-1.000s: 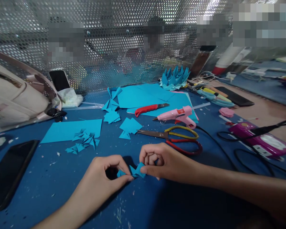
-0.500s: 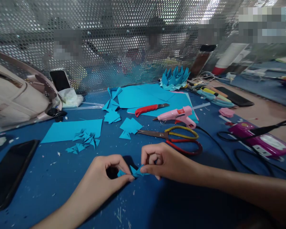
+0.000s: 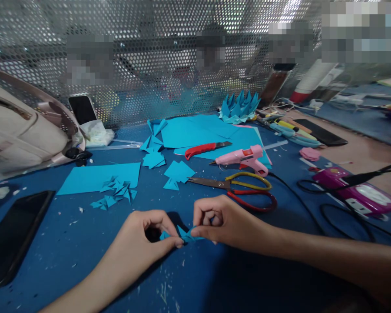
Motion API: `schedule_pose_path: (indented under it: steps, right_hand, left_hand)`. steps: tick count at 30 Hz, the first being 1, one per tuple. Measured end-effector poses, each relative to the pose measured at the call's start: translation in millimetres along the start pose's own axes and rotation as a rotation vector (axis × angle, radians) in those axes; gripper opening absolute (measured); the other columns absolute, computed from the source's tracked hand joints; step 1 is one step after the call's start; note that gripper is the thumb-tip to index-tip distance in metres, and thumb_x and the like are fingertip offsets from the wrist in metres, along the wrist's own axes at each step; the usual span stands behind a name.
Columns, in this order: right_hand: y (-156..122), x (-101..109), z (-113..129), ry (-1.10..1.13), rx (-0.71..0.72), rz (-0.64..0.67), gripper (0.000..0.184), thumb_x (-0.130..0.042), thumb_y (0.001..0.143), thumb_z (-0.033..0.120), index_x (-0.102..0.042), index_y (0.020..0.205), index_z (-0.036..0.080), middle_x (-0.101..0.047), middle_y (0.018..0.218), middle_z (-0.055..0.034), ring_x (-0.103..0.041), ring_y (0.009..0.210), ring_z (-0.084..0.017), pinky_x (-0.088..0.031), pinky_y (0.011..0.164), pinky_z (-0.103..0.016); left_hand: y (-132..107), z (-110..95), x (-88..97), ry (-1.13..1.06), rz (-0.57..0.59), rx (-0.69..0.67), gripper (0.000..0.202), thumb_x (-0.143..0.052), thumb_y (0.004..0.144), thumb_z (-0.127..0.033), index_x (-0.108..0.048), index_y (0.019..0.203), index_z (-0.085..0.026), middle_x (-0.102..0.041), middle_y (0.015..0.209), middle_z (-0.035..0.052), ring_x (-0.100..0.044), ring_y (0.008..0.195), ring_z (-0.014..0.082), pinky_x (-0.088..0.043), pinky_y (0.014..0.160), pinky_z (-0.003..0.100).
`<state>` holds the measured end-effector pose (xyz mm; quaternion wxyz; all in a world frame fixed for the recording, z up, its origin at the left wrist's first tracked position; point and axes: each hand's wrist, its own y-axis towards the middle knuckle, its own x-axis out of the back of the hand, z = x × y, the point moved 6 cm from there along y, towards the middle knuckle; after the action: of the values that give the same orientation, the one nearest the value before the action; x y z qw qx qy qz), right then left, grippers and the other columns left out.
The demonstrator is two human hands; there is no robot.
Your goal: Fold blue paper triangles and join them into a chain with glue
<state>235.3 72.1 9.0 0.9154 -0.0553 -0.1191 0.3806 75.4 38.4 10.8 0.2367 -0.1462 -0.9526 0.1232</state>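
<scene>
Between my two hands is a small piece of folded blue paper, low over the blue tabletop. My left hand pinches its left end between thumb and fingers. On the right end, my right hand grips it between thumb and curled forefinger. Fingertips cover parts of the paper. Just beyond the hands lie scissors with one yellow and one red handle, their tips touching small cut blue paper pieces. Several folded blue paper pieces rest to the left, some on a blue sheet.
A pink glue gun and a red-handled knife lie by blue sheets. A spiky folded-paper piece stands at the back. Phone and bag are left; a purple power strip with black cables is right.
Both hands keep their pinch on the folded paper and have barely moved. The view has shifted very slightly.
</scene>
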Motion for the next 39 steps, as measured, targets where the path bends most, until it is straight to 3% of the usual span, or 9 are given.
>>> schedule_pose_path:
  steps: [19,39]
  right_hand:
    - [-0.3,-1.7,-1.3,0.021,-0.003,-0.007,0.033,-0.078,0.076,0.041,-0.056,0.072,0.017,-0.052,0.053,0.0066,-0.051,0.048,-0.008,-0.034,0.044,-0.017]
    - [-0.6,-1.4,1.6,0.000,0.036,-0.033,0.031,-0.078,0.076,0.038,-0.057,0.071,0.016,-0.048,0.056,0.0069,-0.043,0.051,-0.006,-0.031,0.046,-0.017]
  left_hand:
    - [-1.0,-0.6,0.2,-0.022,0.000,0.020,0.012,-0.068,0.074,-0.028,-0.070,0.066,-0.019,-0.072,0.068,0.0020,-0.058,0.063,0.0153,-0.037,0.057,0.025]
    - [-2.9,0.1,-1.0,-0.008,-0.055,-0.017,0.015,-0.063,0.074,-0.031,-0.063,0.064,-0.020,-0.069,0.067,0.0015,-0.060,0.067,0.0183,-0.040,0.063,0.028]
